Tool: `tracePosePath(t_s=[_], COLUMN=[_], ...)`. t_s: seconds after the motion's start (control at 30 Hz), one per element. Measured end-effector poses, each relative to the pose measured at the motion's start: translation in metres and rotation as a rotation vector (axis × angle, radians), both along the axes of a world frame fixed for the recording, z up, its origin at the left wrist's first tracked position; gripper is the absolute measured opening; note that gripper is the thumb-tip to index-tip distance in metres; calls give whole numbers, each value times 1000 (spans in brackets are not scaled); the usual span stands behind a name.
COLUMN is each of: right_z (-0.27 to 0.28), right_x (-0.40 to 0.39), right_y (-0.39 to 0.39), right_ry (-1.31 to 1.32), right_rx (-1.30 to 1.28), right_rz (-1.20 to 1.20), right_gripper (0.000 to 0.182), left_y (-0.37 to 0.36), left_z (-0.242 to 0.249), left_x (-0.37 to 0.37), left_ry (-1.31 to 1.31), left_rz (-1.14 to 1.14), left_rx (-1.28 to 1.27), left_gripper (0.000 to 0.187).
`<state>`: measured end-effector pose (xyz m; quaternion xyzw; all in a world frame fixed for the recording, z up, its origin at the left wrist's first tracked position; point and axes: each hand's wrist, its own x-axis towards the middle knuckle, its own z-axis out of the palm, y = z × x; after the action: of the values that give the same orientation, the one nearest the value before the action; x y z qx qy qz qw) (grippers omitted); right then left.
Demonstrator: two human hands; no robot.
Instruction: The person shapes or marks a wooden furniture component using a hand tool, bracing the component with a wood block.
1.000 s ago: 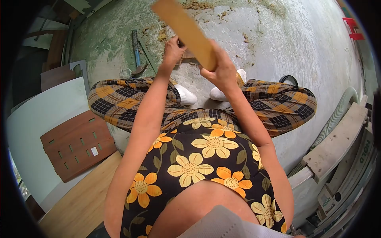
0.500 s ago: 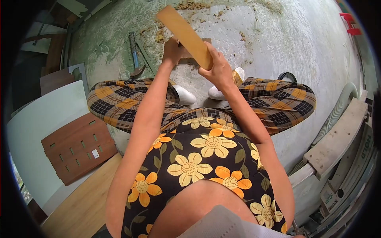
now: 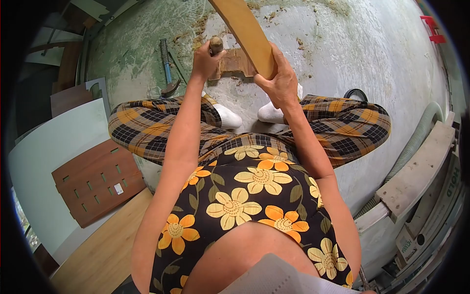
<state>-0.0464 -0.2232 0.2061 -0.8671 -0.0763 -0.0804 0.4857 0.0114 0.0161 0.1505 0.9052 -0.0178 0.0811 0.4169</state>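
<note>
My left hand [image 3: 204,63] is closed around the upright round wooden handle of a chisel [image 3: 216,45]; its blade is hidden below my fist. Beside it on the floor lies a notched brown wood piece [image 3: 236,62], its near edge rough and cut out. A long flat wooden plank [image 3: 247,34] is gripped at its near end by my right hand [image 3: 281,78], thumb on one side and fingers on the other. The plank is raised above the right part of the notched piece, and its far end runs out of view at the top.
A hammer [image 3: 167,73] lies on the floor at the left. Wood chips [image 3: 198,29] are scattered ahead. Slotted brown board [image 3: 98,181] and pale panels lean at the left. A bench-like wooden beam [image 3: 416,166] and grey hose [image 3: 416,137] are at the right.
My right hand has moved the plank right and away from the left hand. The left hand has shifted slightly left, and the chisel handle's top and more of the notched piece now show.
</note>
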Motion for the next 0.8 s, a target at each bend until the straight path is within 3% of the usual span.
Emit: tracePosePath(t_s=[0.53, 0.8], right_z=[11, 15], right_x=[-4, -9], right_y=[3, 11], right_ry=[173, -48], right_rx=[6, 103], right_rz=[77, 100], right_gripper=[73, 77], left_y=[-12, -14], left_z=[0, -11], left_x=[-6, -9], left_ry=[83, 138], left_rz=[-24, 42], left_rx=[59, -40], left_gripper=[33, 35])
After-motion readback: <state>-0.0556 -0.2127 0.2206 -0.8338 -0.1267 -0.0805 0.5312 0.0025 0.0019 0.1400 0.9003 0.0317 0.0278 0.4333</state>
